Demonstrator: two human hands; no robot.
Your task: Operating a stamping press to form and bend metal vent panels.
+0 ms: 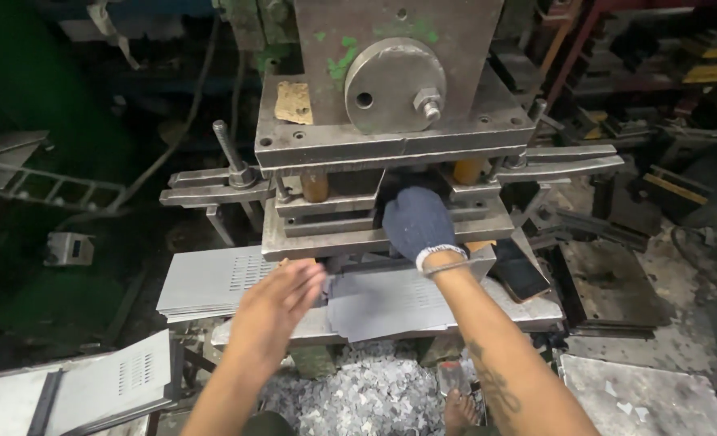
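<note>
— What did the head view show at the press?

— The right hand (417,222), in a dark blue knit glove, reached into the gap between the steel die plates (374,211) of the punch press (391,97). Its fingers were hidden inside, so I could not tell whether they held anything.

— And the other hand?

— The bare left hand (281,292) hovered over the grey perforated metal sheets (391,299) on the press surface (536,311), apparently just touching the top one; motion blur made that uncertain.

— Anything else nearby?

— A stack of similar sheets (209,278) lay to the left, and metal scrap chips (366,391) were heaped on the floor below.
</note>
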